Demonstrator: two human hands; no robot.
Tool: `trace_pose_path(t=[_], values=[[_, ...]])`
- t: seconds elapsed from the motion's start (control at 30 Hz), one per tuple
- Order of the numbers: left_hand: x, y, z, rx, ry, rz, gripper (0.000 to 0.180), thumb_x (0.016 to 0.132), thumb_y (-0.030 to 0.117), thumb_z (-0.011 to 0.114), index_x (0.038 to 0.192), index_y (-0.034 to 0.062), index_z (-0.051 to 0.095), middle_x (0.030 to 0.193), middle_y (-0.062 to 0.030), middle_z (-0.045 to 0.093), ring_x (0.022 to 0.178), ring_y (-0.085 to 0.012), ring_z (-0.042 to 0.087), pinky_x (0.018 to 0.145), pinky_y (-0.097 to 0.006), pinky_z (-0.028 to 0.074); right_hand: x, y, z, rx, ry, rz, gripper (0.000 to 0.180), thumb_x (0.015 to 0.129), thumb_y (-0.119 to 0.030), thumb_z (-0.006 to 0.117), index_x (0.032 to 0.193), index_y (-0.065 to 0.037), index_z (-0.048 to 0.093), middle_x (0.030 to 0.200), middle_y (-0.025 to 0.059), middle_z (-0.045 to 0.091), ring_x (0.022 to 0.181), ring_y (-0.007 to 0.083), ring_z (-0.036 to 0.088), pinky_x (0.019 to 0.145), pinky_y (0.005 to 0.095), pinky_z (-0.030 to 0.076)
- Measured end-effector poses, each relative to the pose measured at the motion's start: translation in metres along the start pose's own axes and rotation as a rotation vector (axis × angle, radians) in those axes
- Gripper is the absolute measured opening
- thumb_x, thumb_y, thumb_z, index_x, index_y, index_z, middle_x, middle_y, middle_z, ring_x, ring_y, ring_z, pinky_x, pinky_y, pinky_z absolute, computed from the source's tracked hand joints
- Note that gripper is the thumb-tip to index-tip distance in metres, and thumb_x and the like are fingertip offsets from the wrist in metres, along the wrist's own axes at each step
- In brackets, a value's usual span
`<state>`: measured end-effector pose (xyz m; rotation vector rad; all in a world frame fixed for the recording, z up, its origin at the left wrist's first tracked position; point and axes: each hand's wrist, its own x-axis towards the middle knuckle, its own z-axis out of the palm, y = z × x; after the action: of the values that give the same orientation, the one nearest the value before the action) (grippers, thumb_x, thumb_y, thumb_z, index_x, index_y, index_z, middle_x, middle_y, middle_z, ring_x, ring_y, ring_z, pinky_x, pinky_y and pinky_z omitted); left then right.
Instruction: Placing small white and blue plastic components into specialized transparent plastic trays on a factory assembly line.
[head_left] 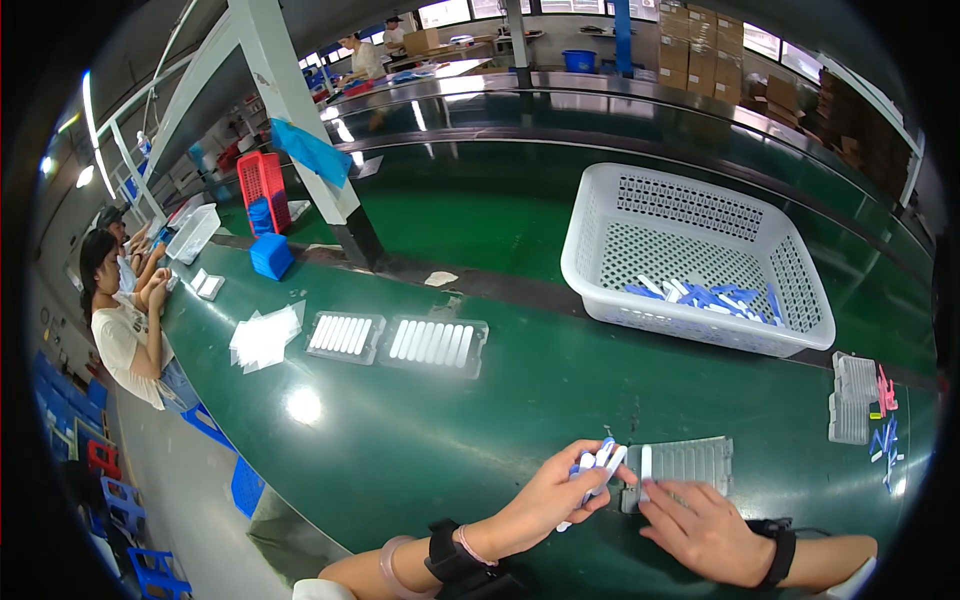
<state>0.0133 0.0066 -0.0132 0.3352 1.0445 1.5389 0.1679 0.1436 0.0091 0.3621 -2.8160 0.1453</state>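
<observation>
My left hand (548,498) is closed around a bunch of small white and blue plastic sticks (598,468), which poke out past the fingertips. Just to its right, a clear ribbed plastic tray (700,462) lies on the green table. One white stick (646,460) rests upright in the tray's leftmost slot. My right hand (708,532) reaches over the tray's near edge, fingers stretched and apart, with fingertips at the lower end of that stick. Whether they touch it is hard to tell.
A white perforated basket (700,325) holds loose blue and white sticks. Two filled trays (433,345) and clear sheets (266,338) lie left. Another clear tray (851,398) and pink pieces (886,390) lie right. A post (305,130) rises behind; a co-worker (128,335) sits far left.
</observation>
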Motion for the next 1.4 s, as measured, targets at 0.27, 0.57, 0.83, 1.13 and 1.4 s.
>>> trace_pose_path(t=[0.27, 0.57, 0.83, 1.13, 1.4], values=[[-0.007, 0.005, 0.014, 0.125, 0.017, 0.081, 0.017, 0.088, 0.009, 0.046, 0.103, 0.0024, 0.045, 0.088, -0.0100, 0.056, 0.055, -0.0057, 0.037, 0.043, -0.017, 0.026, -0.007, -0.005, -0.006, -0.189, -0.075, -0.049, 0.029, 0.068, -0.011, 0.053, 0.093, 0.002, 0.055, 0.103, 0.0142, 0.056, 0.094, 0.0232, 0.052, 0.078, 0.0303, 0.042], [-0.003, 0.012, 0.017, 0.235, 0.067, 0.074, 0.024, 0.089, 0.013, 0.046, 0.109, 0.0003, 0.045, 0.084, -0.0067, 0.057, 0.055, -0.0046, 0.038, 0.043, -0.017, 0.028, -0.006, -0.005, 0.008, -0.176, -0.024, 0.069, 0.030, 0.068, -0.009, 0.053, 0.095, 0.004, 0.055, 0.105, 0.0165, 0.055, 0.096, 0.0242, 0.051, 0.078, 0.0305, 0.042], [-0.007, 0.012, 0.019, 0.242, 0.079, 0.071, 0.025, 0.089, 0.014, 0.046, 0.111, 0.0018, 0.046, 0.084, -0.0056, 0.056, 0.055, -0.0048, 0.039, 0.043, -0.017, 0.028, -0.002, -0.005, 0.005, -0.216, -0.033, 0.135, 0.032, 0.068, -0.009, 0.053, 0.096, 0.005, 0.055, 0.104, 0.0179, 0.055, 0.095, 0.0249, 0.051, 0.076, 0.0305, 0.043], [-0.005, 0.011, 0.018, 0.223, 0.074, 0.041, 0.023, 0.089, 0.013, 0.046, 0.109, 0.0030, 0.046, 0.084, -0.0047, 0.055, 0.057, -0.0043, 0.038, 0.044, -0.016, 0.028, 0.018, 0.020, -0.003, 0.154, 0.118, 0.463, 0.035, 0.068, -0.015, 0.064, 0.096, 0.003, 0.053, 0.094, 0.0113, 0.051, 0.086, 0.0258, 0.048, 0.074, 0.0327, 0.043], [-0.003, 0.011, 0.017, 0.202, 0.093, 0.022, 0.018, 0.088, 0.008, 0.045, 0.105, 0.0001, 0.045, 0.083, -0.0059, 0.053, 0.055, -0.0050, 0.038, 0.042, -0.017, 0.025, 0.029, 0.063, 0.004, 0.671, -0.112, 0.711, 0.034, 0.069, -0.020, 0.069, 0.094, -0.001, 0.056, 0.091, 0.0102, 0.052, 0.090, 0.0241, 0.049, 0.075, 0.0316, 0.043]])
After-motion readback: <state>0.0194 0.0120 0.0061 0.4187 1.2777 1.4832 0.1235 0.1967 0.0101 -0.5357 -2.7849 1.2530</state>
